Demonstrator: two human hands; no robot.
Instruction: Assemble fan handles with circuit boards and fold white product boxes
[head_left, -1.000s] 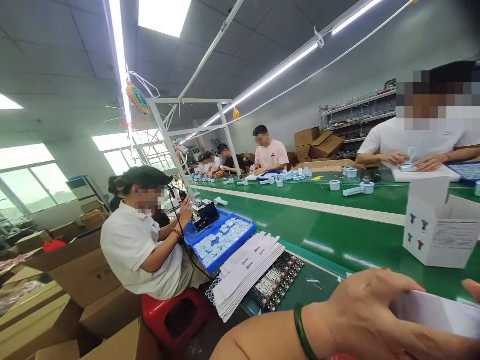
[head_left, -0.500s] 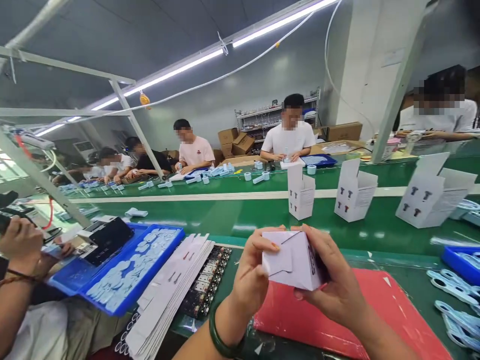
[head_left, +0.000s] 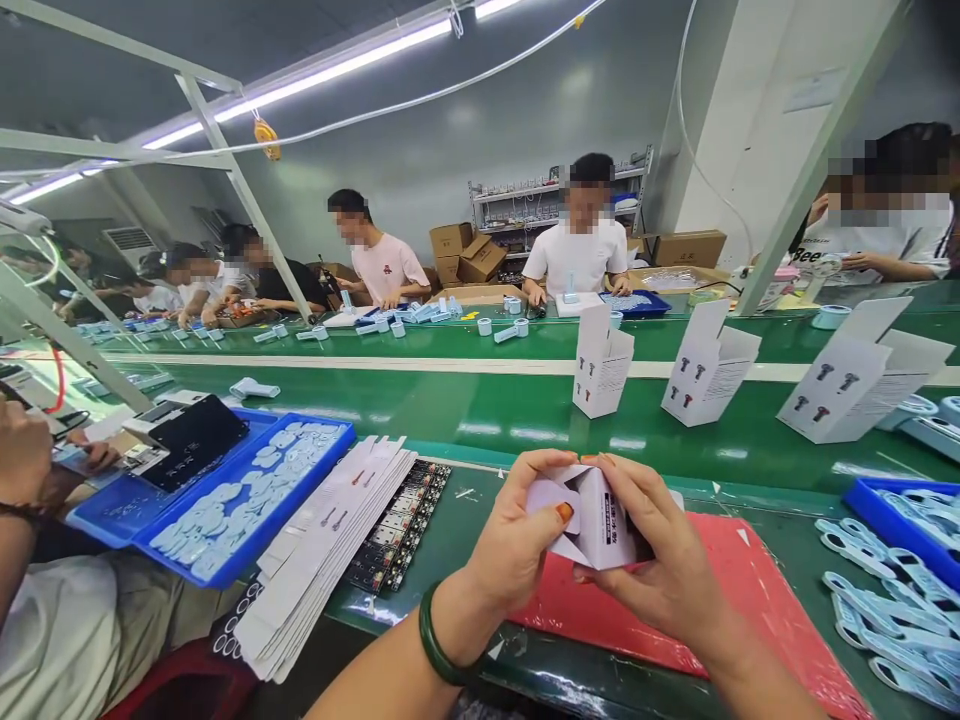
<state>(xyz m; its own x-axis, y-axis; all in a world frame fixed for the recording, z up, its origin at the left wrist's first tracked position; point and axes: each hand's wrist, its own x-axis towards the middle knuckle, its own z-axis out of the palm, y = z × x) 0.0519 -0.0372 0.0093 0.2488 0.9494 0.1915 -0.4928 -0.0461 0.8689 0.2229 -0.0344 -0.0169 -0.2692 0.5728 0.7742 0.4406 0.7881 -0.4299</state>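
Note:
My left hand (head_left: 517,545) and my right hand (head_left: 660,570) together grip a small white carton (head_left: 592,520) above a red mat (head_left: 757,610). The left thumb presses on a folded end flap; the right fingers wrap the other side. A green bangle (head_left: 435,640) sits on my left wrist. To the left of the hands lies a fanned stack of flat white carton blanks (head_left: 330,550) over a dark printed tray (head_left: 397,530).
Three erected white boxes (head_left: 600,375) stand on the green conveyor belt (head_left: 480,420). A blue tray of pale parts (head_left: 232,500) is at left beside a seated co-worker (head_left: 45,600). Light blue parts (head_left: 892,590) lie at right. Other workers sit across the belt.
The view swung right from the neighbour to the work spot. My hands brought the carton over the red mat and turned it; the left thumb now pushes the end flap in.

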